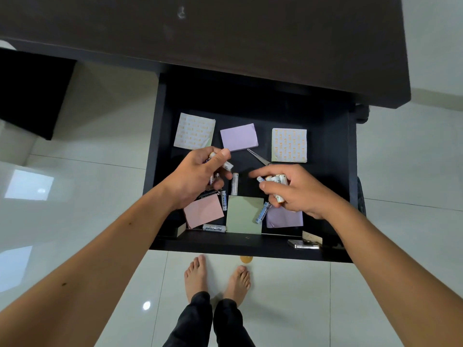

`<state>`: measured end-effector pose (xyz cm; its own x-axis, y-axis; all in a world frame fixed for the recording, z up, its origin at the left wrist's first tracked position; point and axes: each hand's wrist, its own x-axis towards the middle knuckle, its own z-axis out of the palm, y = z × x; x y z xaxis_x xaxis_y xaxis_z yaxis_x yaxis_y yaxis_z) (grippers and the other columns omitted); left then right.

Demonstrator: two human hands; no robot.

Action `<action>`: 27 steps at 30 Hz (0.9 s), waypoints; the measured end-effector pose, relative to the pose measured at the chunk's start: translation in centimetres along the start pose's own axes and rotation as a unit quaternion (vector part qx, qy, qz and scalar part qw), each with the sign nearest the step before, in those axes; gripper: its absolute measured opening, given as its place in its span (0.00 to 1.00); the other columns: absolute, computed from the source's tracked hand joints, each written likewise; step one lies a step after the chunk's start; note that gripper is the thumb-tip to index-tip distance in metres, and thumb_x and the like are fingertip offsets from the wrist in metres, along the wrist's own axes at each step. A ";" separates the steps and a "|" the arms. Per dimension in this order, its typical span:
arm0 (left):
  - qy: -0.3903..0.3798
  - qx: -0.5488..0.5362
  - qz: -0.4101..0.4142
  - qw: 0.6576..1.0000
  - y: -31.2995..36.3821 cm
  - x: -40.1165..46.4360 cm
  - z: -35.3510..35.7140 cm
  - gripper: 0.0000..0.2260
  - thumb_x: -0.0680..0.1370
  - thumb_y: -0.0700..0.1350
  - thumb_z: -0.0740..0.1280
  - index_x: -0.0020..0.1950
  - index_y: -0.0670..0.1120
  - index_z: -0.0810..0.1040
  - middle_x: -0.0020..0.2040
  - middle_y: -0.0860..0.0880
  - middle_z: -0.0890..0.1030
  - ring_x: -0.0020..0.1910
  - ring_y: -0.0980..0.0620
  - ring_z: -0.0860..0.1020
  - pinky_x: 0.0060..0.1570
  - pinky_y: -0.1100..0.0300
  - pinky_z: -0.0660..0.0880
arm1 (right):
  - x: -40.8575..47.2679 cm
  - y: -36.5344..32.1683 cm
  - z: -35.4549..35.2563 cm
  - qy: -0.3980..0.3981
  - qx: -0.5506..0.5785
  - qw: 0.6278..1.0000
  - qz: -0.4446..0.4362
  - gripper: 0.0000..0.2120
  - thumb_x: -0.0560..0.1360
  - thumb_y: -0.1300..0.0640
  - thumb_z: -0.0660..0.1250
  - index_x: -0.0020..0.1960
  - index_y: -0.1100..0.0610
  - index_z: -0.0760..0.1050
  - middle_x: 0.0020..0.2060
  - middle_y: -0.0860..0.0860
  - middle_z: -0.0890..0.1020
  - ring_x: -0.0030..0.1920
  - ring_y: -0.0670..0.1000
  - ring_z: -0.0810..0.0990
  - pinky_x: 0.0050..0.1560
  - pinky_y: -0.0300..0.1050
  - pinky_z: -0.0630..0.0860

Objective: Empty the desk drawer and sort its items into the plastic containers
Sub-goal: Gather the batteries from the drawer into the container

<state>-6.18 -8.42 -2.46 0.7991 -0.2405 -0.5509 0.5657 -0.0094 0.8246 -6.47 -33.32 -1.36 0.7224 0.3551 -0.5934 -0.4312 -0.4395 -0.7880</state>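
Observation:
The dark desk drawer [160,136] stands pulled out below the desk top. My left hand [195,179] holds several white batteries over the drawer's left middle. My right hand [293,189] grips a bunch of white batteries [275,180] at the right middle, its forefinger pointing left. Loose batteries lie on the drawer floor: one upright between my hands [234,183], one by the green pad [262,213], one at the front wall [214,228]. Sticky-note pads lie about: purple [239,137], green [244,214], pink [203,211], two patterned [194,130] [288,145]. Scissor blades [258,157] show above my right hand.
The dark desk top [225,33] overhangs the drawer's back. A small metal object [303,244] rests on the drawer's front rim at right. My bare feet [218,276] stand on the glossy white tiled floor below the drawer. No plastic containers are in view.

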 end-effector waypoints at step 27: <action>0.094 0.301 0.009 0.949 -0.4 0.4 1.4 0.15 0.70 0.57 0.82 0.47 0.51 0.83 0.43 0.53 0.80 0.37 0.55 0.78 0.34 0.63 0.73 | -0.6 1.1 -0.5 -0.034 -0.327 0.940 -0.090 0.09 0.68 0.49 0.84 0.45 0.43 0.86 0.46 0.42 0.81 0.48 0.42 0.79 0.51 0.44 0.77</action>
<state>-6.33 -9.84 -2.85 0.8615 -0.0687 -0.5031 0.3787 -0.5731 0.7268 -7.13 -34.50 -1.79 0.7058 0.5140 -0.4875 0.1343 -0.7728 -0.6203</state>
